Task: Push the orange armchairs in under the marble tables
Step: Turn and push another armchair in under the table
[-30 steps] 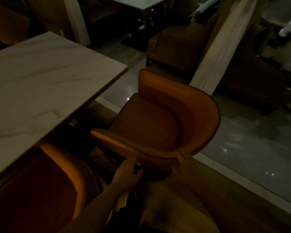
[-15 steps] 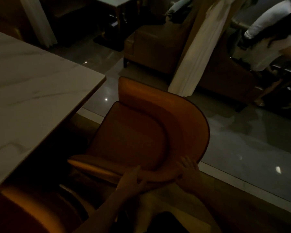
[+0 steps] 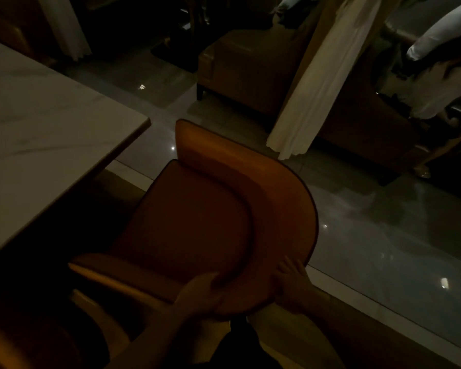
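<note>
Left hand [image 3: 201, 294]: fingers curled over the near curved rim of the orange armchair [image 3: 197, 222], gripping it. Right hand [image 3: 290, 282]: fingers wrapped on the same backrest rim, further round. Armchair: seat faces the marble table [image 3: 37, 134], just beside its corner, front edge near the tabletop's edge. Second orange chair [image 3: 24, 342]: bottom left, dim. Beyond: glossy tiled floor [image 3: 370, 235], brown sofa [image 3: 245, 73], pale curtain [image 3: 320, 83].

We see a very dim picture with warm, weak light. The marble table [image 3: 37, 134] catches the most light. Small bright glints shine on the glossy floor [image 3: 383, 249]. The lower corners fall into deep shadow, and details look soft and slightly blurred.
</note>
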Demonstrator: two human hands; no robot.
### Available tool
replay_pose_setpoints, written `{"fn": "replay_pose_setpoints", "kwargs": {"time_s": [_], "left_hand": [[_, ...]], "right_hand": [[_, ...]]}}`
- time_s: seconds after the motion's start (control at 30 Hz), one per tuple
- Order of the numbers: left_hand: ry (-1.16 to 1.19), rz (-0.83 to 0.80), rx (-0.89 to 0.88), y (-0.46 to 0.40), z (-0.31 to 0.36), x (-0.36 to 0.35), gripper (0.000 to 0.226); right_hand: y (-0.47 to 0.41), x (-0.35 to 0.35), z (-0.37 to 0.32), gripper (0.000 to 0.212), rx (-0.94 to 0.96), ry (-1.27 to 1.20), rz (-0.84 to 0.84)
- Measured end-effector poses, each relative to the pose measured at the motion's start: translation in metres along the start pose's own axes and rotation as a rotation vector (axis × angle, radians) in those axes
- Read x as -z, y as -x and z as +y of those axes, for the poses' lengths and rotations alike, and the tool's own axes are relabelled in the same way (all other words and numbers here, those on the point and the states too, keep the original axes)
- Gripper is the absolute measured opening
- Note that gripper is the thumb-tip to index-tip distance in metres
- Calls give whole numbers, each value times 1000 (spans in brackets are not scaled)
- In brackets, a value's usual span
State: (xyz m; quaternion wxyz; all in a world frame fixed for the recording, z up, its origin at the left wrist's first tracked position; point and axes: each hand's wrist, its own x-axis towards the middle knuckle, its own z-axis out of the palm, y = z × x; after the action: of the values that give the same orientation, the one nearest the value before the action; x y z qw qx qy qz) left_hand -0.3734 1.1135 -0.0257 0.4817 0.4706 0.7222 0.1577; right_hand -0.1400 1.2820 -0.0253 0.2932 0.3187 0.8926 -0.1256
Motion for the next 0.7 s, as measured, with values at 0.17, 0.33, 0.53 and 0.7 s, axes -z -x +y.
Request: {"fn": "replay_pose_setpoints", "kwargs": {"time_s": [0.17,0.33,0.53,0.7], "left_hand": [[-31,-74,69,-23,39,-27,64],[53,-91,120,-38,68,-57,70],[-85,-88,170,-43,72,-82,78],[-95,-89,152,-48,63,-81,74]], "right_hand": [[-17,-3,39,83,182,62,15],[-31,6,69,91,335,56,29],[-34,25,94,77,357,104,93],[-33,31,92,74,323,103,77]]}}
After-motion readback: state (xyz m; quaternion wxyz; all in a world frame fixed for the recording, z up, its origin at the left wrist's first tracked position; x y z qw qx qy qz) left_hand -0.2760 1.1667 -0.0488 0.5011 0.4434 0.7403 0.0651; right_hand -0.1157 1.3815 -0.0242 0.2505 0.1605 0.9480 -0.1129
